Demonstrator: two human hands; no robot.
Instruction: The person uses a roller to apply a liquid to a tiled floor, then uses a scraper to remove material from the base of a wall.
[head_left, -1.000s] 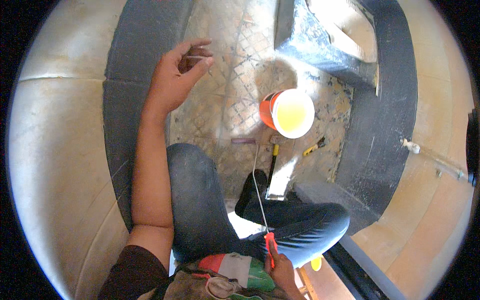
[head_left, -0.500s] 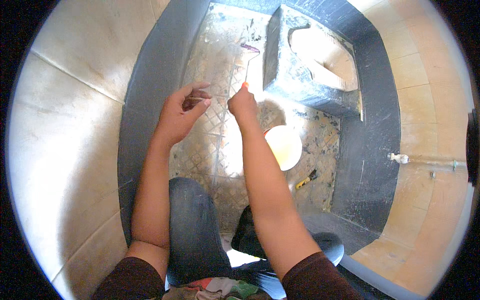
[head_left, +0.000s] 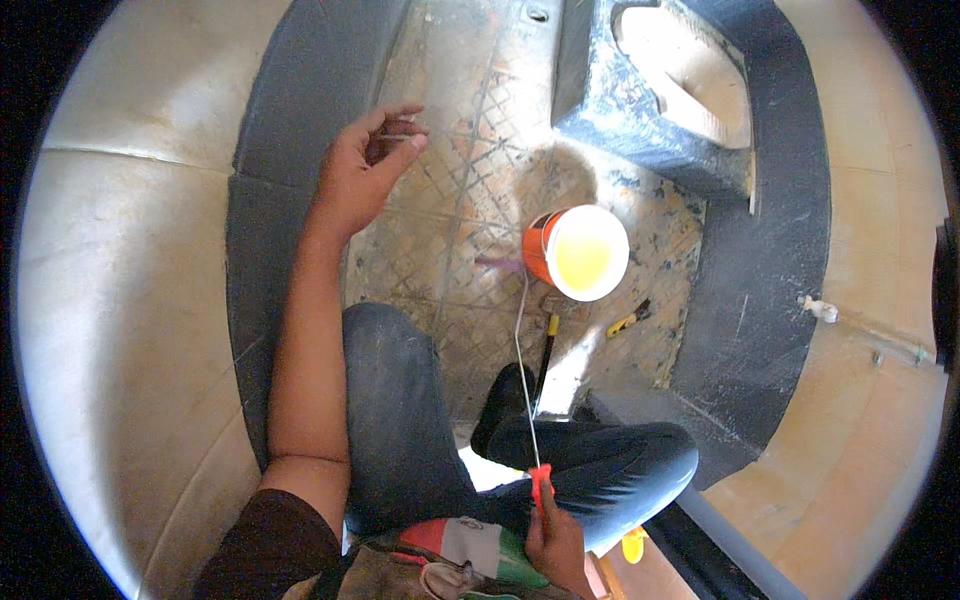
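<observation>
"Patterned floor tiles (head_left: 490,120) lie within a dark grey wall band (head_left: 755,270), with a toilet (head_left: 680,65) between 1 and 2 o'clock. How far along does it look?"

"Partway, I'd judge. The grey band seems mostly covered, with pale scratches at 3. Tiles towards 12 look paler and smoother; around the bucket (head_left: 588,255), at 2, they are flecked and patchy, so that part looks unfinished."

"And the 2 hands?"

"The right hand (head_left: 556,545), between 5 and 6, is wrapped around the red handle (head_left: 541,478) of a roller (head_left: 519,335). Its purple head (head_left: 498,264) is blurred, just off the bucket's 9 o'clock side; I can't tell whether it presses the floor. The left hand (head_left: 370,170), at 11, is half curled in the air. A pale sliver shows among its fingers; whether it's pinched, I can't tell."

"Anything lying about?"

"2 tools: a long-handled tool (head_left: 549,350) at 4 and a small yellow tool (head_left: 622,325) at 3."

"Labels, writing?"

"None I can read. The bucket's orange side is mostly turned away, its markings too small to make out."
</observation>
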